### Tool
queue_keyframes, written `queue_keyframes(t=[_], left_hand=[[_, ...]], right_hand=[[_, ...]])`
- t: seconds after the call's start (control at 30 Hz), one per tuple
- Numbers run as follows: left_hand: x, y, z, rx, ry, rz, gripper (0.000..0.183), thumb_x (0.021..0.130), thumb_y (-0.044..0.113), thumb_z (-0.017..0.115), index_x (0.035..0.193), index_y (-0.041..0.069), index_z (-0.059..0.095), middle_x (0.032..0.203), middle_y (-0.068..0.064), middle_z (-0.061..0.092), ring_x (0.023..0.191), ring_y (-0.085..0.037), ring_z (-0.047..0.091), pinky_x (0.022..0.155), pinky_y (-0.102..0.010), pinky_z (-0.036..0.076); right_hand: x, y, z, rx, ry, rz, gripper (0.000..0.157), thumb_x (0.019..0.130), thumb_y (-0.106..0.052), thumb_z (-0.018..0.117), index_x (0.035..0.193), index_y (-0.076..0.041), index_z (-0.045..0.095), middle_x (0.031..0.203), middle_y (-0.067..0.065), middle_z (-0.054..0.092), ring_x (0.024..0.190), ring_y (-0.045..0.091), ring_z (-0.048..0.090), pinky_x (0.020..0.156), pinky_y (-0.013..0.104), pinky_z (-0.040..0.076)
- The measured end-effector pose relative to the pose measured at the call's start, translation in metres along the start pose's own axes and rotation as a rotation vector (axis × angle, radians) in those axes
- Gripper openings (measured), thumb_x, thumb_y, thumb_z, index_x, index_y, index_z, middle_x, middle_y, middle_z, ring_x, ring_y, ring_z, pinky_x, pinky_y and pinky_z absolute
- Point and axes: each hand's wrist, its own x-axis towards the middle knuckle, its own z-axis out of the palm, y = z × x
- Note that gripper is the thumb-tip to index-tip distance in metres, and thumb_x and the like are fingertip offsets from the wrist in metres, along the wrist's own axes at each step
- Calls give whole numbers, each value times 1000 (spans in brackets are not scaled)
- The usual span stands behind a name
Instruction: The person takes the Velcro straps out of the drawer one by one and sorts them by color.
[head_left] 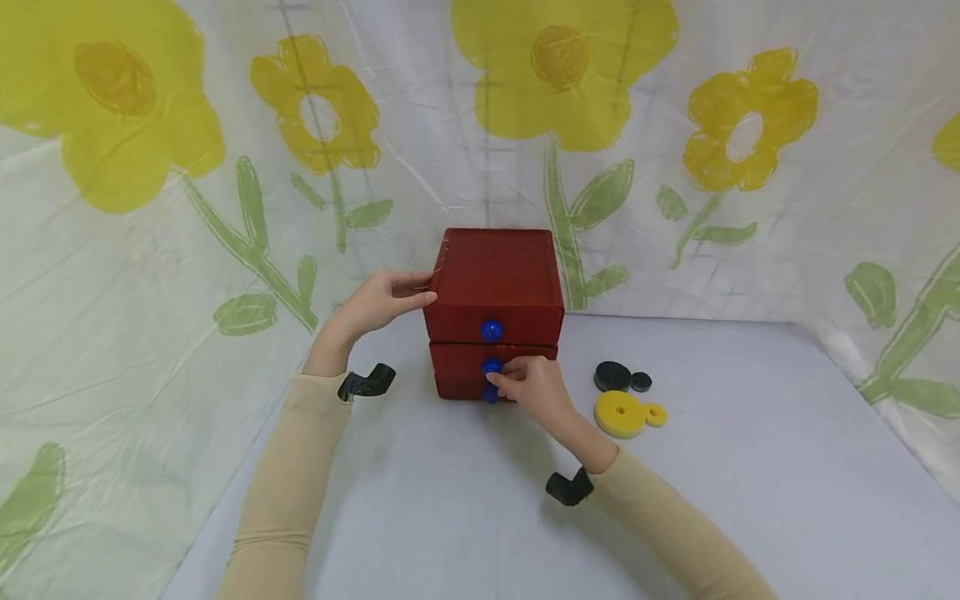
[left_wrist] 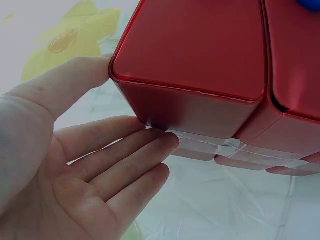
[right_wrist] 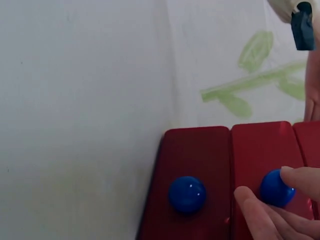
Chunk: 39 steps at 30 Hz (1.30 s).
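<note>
Three stacked red drawers (head_left: pixel 480 292) stand near the back of the pale table (head_left: pixel 450 500). On my feed the right hand (head_left: pixel 536 387) pinches the middle blue knob (right_wrist: pixel 273 191) between thumb and fingers. I see the left hand (head_left: pixel 375 302) with fingers extended, touching their upper left side. Right of the drawers lie two black discs (head_left: pixel 611 377) and, nearer the camera, two yellow discs (head_left: pixel 611 417); a flowered sheet (head_left: pixel 420 100) hangs behind.

Pale tabletop (head_left: pixel 450 508) is bearing all items, red three-drawer box (head_left: pixel 497 267) is standing toward the rear, large black disc (head_left: pixel 612 377) and small black disc (head_left: pixel 641 382) are lying right of it, large yellow disc (head_left: pixel 607 413) and small yellow disc (head_left: pixel 662 417) are lying nearer the front
</note>
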Motion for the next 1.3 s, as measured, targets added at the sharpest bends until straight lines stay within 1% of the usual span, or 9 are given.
queue_keyframes(t=[0.1,0.17,0.3,0.43,0.63,0.9,1.07,1.3], left_hand=[[0,0,1,-4,6,-7,59,89,40,64,139,12,50,136,-7,56,125,-22,52,105,-45,41],[1,-1,1,-7,3,-5,59,89,39,64,139,11,50,136,-8,55,125,-22,52,105,-45,41],[2,-2,0,-12,-11,4,59,90,38,63,140,10,48,138,-9,54,126,-24,52,105,-45,41],[2,-3,-1,-8,-18,7,59,91,38,63,140,9,47,138,-10,53,127,-24,51,106,-45,40],[1,-2,1,-8,-1,-8,59,90,39,63,139,11,49,138,-9,54,127,-23,51,106,-45,40],[1,-2,0,-3,-14,1,61,90,40,62,141,10,47,139,-10,52,129,-25,49,106,-46,40],[1,-1,-1,-9,-8,-7,60,90,39,63,140,10,48,139,-9,53,128,-24,50,106,-45,40],[1,-1,-1,-12,-11,-5,59,90,38,63,140,10,48,138,-9,54,127,-24,51,106,-45,40]], right_hand=[[3,2,1,34,-6,21,23,84,-25,73,86,-3,72,68,4,71,64,19,70,55,24,54],[5,3,0,43,-7,34,23,83,-25,74,86,-2,72,68,5,71,64,19,70,55,24,55],[7,4,0,40,2,52,23,82,-26,75,85,-3,73,68,5,70,63,17,69,55,25,55],[7,5,1,40,25,72,26,80,-30,76,85,-5,74,69,3,71,62,14,68,55,24,54],[2,10,4,8,77,53,28,79,-35,76,85,-8,75,72,2,72,62,10,66,55,24,53],[-6,22,10,-37,104,38,27,79,-32,77,86,-6,74,76,4,73,66,11,68,59,22,54],[-9,28,14,-68,102,24,29,78,-31,78,88,-4,74,77,5,73,67,13,69,60,23,55],[-10,38,23,-88,72,24,29,76,-28,80,87,-2,74,76,6,73,66,12,69,59,22,55]])
